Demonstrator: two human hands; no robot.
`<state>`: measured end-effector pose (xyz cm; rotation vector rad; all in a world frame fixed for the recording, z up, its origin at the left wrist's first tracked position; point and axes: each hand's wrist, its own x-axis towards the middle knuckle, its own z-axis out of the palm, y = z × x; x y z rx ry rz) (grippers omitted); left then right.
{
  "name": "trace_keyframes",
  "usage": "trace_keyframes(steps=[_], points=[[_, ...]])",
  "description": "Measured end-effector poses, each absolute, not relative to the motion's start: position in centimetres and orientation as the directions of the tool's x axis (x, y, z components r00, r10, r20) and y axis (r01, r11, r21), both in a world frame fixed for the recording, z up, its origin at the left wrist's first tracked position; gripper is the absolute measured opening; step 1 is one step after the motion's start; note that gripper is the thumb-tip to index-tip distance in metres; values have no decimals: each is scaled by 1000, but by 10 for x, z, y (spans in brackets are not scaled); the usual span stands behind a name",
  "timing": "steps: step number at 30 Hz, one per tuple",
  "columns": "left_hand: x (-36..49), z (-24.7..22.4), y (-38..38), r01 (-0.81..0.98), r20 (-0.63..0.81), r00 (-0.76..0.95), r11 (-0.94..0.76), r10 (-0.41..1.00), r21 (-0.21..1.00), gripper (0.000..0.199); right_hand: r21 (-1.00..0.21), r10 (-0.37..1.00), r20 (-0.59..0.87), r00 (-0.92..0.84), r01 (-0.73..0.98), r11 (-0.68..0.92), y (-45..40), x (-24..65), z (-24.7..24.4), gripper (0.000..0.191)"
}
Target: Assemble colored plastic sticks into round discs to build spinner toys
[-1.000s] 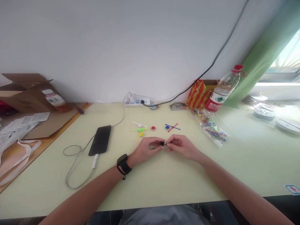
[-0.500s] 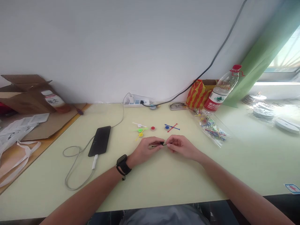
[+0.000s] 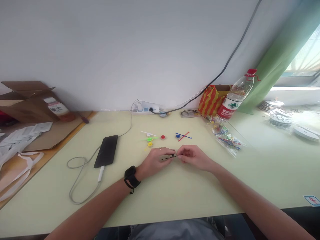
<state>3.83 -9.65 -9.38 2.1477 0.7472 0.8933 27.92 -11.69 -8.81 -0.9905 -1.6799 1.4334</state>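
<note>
Low over the table, my left hand (image 3: pixel 155 162) has its fingers closed on a small black spinner piece, its thin black arrow (image 3: pixel 166 158) lying sideways between my hands. My right hand (image 3: pixel 193 158) pinches the other end of that arrow; its fingertips hide part of it. Behind my left hand are a white arrow spinner (image 3: pixel 148 134), a green one (image 3: pixel 150 139) and a yellow one (image 3: pixel 150 144). Farther right sit a round red piece (image 3: pixel 163 137), a round blue piece (image 3: pixel 178 136), and a blue arrow crossed by a red arrow (image 3: pixel 183 136).
A black phone (image 3: pixel 106 151) on a white cable lies left. Near the wall are a power strip (image 3: pixel 142 109), glasses (image 3: pixel 189 113), a striped bag (image 3: pixel 209 101) and a large water bottle (image 3: pixel 233 96). A plastic pouch (image 3: pixel 228 138) holds colourful parts. Stacked discs (image 3: pixel 280 117) stand right.
The black arrow sits slightly lower and more of its left end shows below my left fingers. My left thumb has shifted; both hands stay in almost the same place.
</note>
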Motion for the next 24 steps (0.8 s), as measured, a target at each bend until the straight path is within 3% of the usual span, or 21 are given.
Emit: trace_keyframes(steps=[20, 24], points=[[37, -88, -100, 204, 359, 608, -576, 709, 792, 19, -991, 888, 11, -460, 112, 70, -118, 281, -83, 35], [39, -87, -101, 135, 324, 628, -509, 707, 850, 22, -986, 900, 33, -435, 134, 101, -116, 282, -86, 34]])
